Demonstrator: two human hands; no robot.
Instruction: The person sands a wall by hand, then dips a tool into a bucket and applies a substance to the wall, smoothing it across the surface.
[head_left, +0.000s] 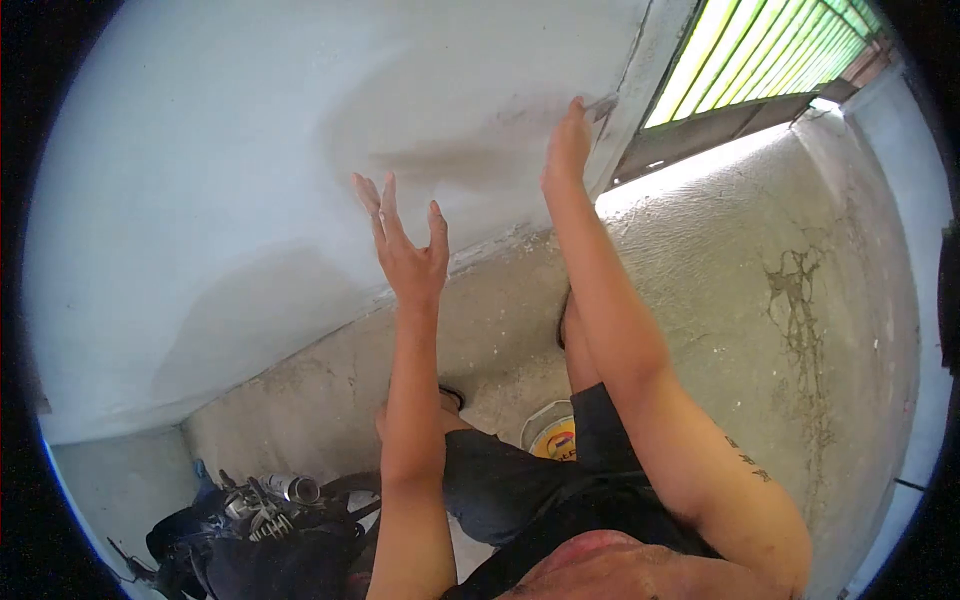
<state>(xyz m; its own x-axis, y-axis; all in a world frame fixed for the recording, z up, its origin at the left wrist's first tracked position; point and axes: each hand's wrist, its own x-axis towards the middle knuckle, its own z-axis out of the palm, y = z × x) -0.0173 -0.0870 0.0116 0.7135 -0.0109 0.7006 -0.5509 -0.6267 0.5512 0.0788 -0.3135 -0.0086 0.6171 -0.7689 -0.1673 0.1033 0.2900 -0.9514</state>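
Note:
My left hand [405, 245] is raised in front of the pale wall [230, 130], fingers and thumb spread apart, with nothing in it. Higher up and to the right, my right hand [568, 150] is at the wall's edge beside the door frame [625, 110]. It shows edge-on, its fingers drawn together and mostly hidden. A small greyish flat piece [601, 107] sticks out by its fingertips; I cannot tell what it is. Both arms reach forward, casting soft shadows on the wall.
A bucket [550, 435] with a yellow label stands on the concrete floor [720, 300] between my legs. At the lower left is a motorcycle [270, 520]. A barred gate [760, 60] lets in light at the upper right. Dark cracks or stains mark the floor at right.

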